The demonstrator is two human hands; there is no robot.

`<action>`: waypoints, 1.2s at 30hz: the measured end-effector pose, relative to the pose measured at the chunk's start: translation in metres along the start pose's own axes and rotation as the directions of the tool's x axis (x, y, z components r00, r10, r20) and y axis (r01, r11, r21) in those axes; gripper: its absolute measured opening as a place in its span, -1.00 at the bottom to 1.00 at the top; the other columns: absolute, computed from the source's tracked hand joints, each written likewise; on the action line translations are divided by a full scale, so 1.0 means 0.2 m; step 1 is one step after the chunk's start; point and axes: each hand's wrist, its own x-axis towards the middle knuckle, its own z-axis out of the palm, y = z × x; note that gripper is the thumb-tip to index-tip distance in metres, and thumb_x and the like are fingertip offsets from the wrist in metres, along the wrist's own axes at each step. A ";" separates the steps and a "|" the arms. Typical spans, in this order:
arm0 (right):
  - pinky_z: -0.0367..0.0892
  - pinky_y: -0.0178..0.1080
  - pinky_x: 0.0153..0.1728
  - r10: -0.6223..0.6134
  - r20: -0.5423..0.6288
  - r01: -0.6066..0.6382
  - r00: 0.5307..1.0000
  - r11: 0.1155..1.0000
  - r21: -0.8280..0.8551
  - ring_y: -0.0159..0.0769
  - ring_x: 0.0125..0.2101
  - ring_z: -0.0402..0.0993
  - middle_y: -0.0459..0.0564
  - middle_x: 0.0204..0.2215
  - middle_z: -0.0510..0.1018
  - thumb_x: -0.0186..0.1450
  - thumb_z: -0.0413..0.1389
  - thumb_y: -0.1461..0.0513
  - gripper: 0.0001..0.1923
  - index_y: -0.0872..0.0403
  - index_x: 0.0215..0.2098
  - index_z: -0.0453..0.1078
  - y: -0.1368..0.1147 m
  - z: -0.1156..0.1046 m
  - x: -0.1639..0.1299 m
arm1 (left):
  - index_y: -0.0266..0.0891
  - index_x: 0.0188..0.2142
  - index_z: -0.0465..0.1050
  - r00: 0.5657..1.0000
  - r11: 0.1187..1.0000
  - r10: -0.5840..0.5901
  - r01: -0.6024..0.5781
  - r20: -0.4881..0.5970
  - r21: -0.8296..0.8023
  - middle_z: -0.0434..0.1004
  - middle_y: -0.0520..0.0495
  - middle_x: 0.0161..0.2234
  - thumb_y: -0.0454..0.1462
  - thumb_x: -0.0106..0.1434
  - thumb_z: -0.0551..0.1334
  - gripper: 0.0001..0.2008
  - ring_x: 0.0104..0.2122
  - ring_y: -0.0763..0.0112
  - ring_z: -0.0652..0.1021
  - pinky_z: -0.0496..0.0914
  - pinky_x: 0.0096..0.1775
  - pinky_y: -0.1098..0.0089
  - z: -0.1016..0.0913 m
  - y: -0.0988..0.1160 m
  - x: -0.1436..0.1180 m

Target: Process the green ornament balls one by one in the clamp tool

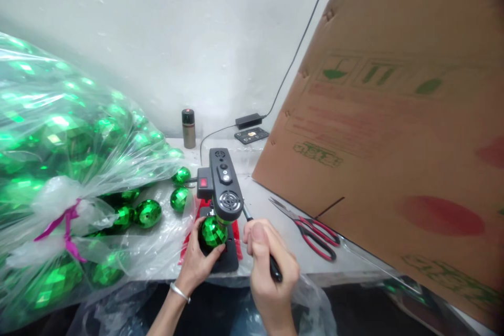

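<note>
With thumb and fingers around it, my left hand [201,257] holds a shiny green faceted ball [213,231] under the head of a small black bench press [225,184]. A silver bangle circles that wrist. My right hand [271,268] is wrapped around the black grip of the lever [247,212] at the press's right side. The press has a red switch [203,182] on its left and stands on a black base over a red sheet. Where the ball meets the press head is partly hidden.
Clear plastic bags [79,189] of green balls fill the left, one tied with purple string [65,226]. Red-handled scissors [311,228] lie right, beside a large leaning carton [386,115]. A canister [189,128], power adapter [250,121] and phone [251,135] are at the back.
</note>
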 end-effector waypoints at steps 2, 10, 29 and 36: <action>0.22 -0.35 -0.43 -0.004 0.000 0.004 1.000 1.000 -0.002 -0.46 -0.48 0.27 -0.18 -0.50 0.25 0.51 -0.05 0.42 -0.68 0.01 -0.39 0.19 0.00 0.00 0.00 | -0.18 0.32 0.19 0.997 0.995 0.076 -0.077 0.008 0.068 0.37 -0.36 0.32 -0.04 0.23 0.40 -0.24 0.34 -0.17 0.40 0.33 0.31 -0.18 0.00 -0.01 -0.03; 0.25 -0.36 -0.42 0.006 0.010 -0.007 1.000 1.000 0.009 -0.46 -0.46 0.31 -0.17 -0.47 0.31 0.51 -0.04 0.42 -0.70 0.03 -0.36 0.25 0.02 -0.01 -0.03 | -0.24 0.32 0.25 0.987 0.963 0.138 -0.155 0.087 0.222 0.44 -0.40 0.25 -0.13 0.22 0.40 -0.27 0.26 -0.20 0.47 0.39 0.25 -0.25 0.04 0.01 -0.03; 0.21 -0.35 -0.50 -0.084 -0.198 0.079 0.977 0.996 -0.035 -0.48 -0.53 0.31 -0.18 -0.54 0.32 0.53 -0.07 0.33 -0.60 0.04 -0.50 0.19 0.12 0.06 -0.13 | -0.25 0.21 0.43 0.993 0.977 0.084 -0.097 0.079 0.190 0.58 -0.33 0.13 -0.16 0.03 0.51 -0.25 0.11 -0.17 0.57 0.50 0.13 -0.19 0.07 0.01 0.00; 0.19 -0.33 -0.50 -0.088 -0.242 0.080 0.966 0.996 -0.043 -0.47 -0.55 0.30 -0.17 -0.57 0.32 0.52 -0.04 0.34 -0.56 0.06 -0.55 0.19 0.12 0.09 -0.12 | -0.24 0.20 0.43 0.990 0.971 0.102 -0.121 0.099 0.206 0.60 -0.31 0.10 -0.17 0.01 0.51 -0.25 0.09 -0.14 0.59 0.52 0.12 -0.16 0.06 0.04 0.00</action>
